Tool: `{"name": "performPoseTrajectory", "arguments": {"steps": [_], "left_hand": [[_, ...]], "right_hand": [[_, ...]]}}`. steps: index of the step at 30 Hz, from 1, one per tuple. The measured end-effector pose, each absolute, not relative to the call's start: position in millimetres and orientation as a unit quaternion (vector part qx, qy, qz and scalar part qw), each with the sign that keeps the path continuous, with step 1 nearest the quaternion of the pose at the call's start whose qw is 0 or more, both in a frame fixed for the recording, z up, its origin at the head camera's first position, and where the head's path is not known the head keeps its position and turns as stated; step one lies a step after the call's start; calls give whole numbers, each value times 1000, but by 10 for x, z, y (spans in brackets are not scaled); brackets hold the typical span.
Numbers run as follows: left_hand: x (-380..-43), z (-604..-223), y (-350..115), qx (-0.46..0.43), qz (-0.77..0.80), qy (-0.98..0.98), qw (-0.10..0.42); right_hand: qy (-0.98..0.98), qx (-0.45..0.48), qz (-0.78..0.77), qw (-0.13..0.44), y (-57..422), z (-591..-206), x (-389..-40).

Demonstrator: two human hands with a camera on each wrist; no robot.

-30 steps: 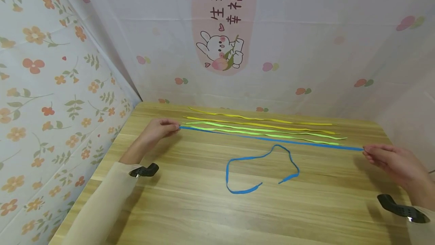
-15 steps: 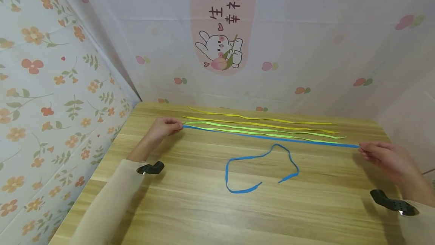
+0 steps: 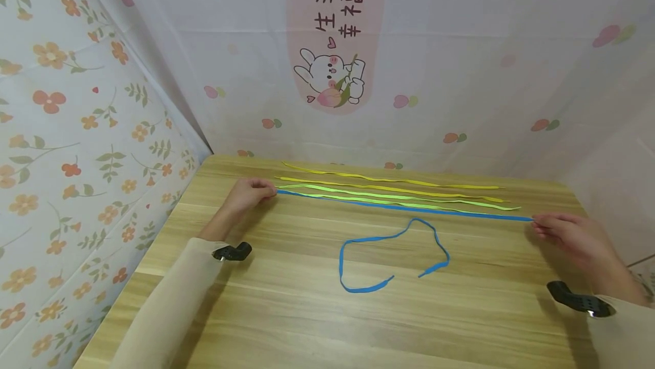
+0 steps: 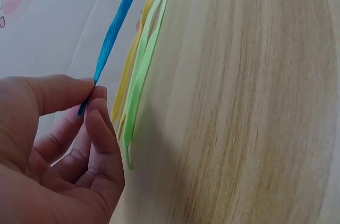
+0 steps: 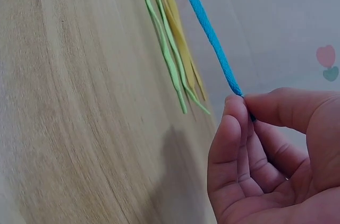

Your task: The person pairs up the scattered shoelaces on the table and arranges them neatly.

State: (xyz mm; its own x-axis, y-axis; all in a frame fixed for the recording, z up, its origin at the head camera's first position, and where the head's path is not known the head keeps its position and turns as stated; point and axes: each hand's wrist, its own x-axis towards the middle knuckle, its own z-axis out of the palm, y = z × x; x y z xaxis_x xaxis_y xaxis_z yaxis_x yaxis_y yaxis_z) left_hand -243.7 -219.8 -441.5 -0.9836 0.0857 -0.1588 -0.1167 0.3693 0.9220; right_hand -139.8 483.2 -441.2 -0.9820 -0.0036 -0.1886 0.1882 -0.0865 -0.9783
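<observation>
A blue shoelace (image 3: 409,208) is stretched nearly straight between my two hands, above the table. My left hand (image 3: 252,194) pinches its left end between thumb and fingers; in the left wrist view the lace tip (image 4: 81,110) pokes out below the pinch. My right hand (image 3: 570,237) pinches the other end the same way, and the blue lace (image 5: 210,33) runs up from it in the right wrist view. Just behind lie two light green laces (image 3: 381,199) and two yellow laces (image 3: 404,180), side by side. A second blue lace (image 3: 341,261) lies in a loose open loop nearer me.
The wooden table (image 3: 286,323) has its back edge against a printed curtain (image 3: 450,73). A floral curtain (image 3: 77,147) hangs along the left side. Black wrist mounts (image 3: 232,252) stick out from both sleeves.
My right hand has moved left and slightly back, and my left hand slightly right, so they are closer together. The held blue lace has come nearer the green laces. The looped lace lies unmoved.
</observation>
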Motion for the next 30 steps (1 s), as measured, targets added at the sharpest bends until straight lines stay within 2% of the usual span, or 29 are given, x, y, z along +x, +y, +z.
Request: {"name": "performPoseTrajectory", "arguments": {"steps": [16, 30], "left_hand": [[-2454, -4431, -2163, -31, 513, 855, 73], [-2455, -4488, -2140, -11, 473, 878, 68]], "right_hand": [[722, 100, -681, 70, 4769, -4444, -1467], [742, 118, -657, 59, 4705, -4553, -1495]]}}
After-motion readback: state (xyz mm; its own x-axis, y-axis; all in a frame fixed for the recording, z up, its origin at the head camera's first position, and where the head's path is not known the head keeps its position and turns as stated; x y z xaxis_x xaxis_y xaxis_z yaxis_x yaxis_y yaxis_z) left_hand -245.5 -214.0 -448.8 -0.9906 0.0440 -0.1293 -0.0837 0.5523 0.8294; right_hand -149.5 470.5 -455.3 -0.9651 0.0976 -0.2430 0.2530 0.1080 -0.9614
